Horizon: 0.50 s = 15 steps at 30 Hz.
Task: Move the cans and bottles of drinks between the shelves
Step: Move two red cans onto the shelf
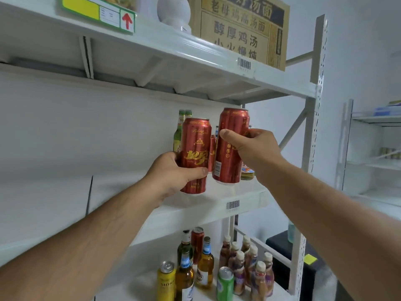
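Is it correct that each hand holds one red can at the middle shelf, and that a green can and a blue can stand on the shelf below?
Almost. The head view shows the left hand and the right hand each holding a red can at the middle shelf. On the shelf below, the green can is there, but the other can is yellow, not blue.

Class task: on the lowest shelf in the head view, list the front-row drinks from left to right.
Yellow can → brown glass bottle → green can → brown plastic bottle with cream cap.
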### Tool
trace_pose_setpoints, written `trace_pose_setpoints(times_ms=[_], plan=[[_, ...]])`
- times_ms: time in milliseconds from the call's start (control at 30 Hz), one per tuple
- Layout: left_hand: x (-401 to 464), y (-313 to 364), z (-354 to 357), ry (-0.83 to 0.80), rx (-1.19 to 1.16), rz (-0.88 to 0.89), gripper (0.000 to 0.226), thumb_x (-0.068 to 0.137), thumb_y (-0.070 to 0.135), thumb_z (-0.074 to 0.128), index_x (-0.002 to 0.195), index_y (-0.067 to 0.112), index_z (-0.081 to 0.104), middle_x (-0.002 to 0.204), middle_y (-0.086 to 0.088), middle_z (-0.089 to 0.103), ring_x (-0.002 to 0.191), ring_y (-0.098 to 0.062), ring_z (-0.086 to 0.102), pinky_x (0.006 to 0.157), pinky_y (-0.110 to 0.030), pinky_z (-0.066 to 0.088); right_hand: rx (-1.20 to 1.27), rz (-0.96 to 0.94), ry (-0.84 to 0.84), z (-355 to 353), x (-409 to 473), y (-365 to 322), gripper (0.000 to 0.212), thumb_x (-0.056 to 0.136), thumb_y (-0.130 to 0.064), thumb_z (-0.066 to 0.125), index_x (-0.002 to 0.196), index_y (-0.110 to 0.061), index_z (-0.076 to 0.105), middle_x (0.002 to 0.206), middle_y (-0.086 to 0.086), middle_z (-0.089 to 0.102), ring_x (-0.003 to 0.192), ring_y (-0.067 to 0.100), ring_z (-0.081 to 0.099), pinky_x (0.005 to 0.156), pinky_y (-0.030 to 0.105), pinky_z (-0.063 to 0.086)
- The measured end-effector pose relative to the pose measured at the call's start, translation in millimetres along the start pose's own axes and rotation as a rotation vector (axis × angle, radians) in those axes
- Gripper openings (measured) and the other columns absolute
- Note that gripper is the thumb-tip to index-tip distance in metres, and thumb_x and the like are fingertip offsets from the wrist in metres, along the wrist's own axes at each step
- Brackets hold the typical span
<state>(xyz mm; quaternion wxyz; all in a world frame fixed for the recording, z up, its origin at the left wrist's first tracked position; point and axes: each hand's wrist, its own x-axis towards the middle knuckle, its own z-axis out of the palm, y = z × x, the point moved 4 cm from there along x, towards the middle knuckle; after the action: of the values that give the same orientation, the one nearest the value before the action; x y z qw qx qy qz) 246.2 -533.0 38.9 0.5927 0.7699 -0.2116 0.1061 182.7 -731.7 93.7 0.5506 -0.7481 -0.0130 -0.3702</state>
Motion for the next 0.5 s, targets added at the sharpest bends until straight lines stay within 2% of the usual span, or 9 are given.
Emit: trace_pose_setpoints(times_ms=[67, 167, 333, 433, 500], plan=[[10.8, -3.1, 6.7, 0.012, 0.009, -0.023, 0.05, 0.068, 0.035, 0.094, 0.112, 0.029, 0.072, 0.103, 0.008, 0.077, 0.096, -0.015, 0.073, 0.082, -0.034, 0.056, 0.01, 0.001, -0.008, 1.7, 15.1, 9.5, 0.04, 0.07, -0.052, 0.083, 0.097, -0.023, 0.074, 0.08, -0.006, 0.076, 0.072, 0.011, 0.074, 0.064, 0.028, 0.059], [28.0, -6.6, 17.3, 0.043, 0.023, -0.046, 0.052, 0.066, 0.037, 0.095, 0.112, 0.028, 0.073, 0.102, 0.007, 0.079, 0.096, -0.017, 0.075, 0.09, -0.04, 0.058, 0.026, -0.005, -0.031, 4.6, 40.0, 27.0, 0.041, 0.066, -0.054, 0.084, 0.093, -0.024, 0.075, 0.074, -0.009, 0.075, 0.063, 0.006, 0.073, 0.055, 0.023, 0.055], [50.3, -8.7, 28.9, 0.139, 0.043, -0.076, 0.046, 0.066, 0.037, 0.095, 0.106, 0.029, 0.075, 0.097, 0.008, 0.08, 0.092, -0.016, 0.076, 0.087, -0.037, 0.058, 0.048, 0.019, -0.103, 13.5, 81.3, 58.5, 0.038, 0.067, -0.052, 0.085, 0.091, -0.025, 0.073, 0.082, -0.006, 0.076, 0.074, 0.014, 0.074, 0.074, 0.039, 0.061], [63.2, -10.4, 38.4, 0.195, 0.055, -0.116, 0.045, 0.067, 0.035, 0.094, 0.107, 0.028, 0.074, 0.099, 0.004, 0.079, 0.094, -0.019, 0.075, 0.09, -0.04, 0.058, 0.058, 0.042, -0.153, 18.1, 107.5, 78.6, 0.031, 0.069, -0.049, 0.085, 0.084, -0.029, 0.066, 0.084, -0.005, 0.074, 0.077, 0.015, 0.073, 0.079, 0.042, 0.06], [70.6, -12.6, 44.4, 0.236, 0.051, -0.137, 0.043, 0.068, 0.032, 0.095, 0.105, 0.027, 0.074, 0.098, 0.003, 0.08, 0.092, -0.018, 0.076, 0.089, -0.039, 0.058, 0.063, 0.061, -0.185, 23.3, 122.9, 91.9, 0.032, 0.071, -0.048, 0.085, 0.087, -0.029, 0.065, 0.087, -0.005, 0.072, 0.079, 0.016, 0.071, 0.081, 0.042, 0.06]])
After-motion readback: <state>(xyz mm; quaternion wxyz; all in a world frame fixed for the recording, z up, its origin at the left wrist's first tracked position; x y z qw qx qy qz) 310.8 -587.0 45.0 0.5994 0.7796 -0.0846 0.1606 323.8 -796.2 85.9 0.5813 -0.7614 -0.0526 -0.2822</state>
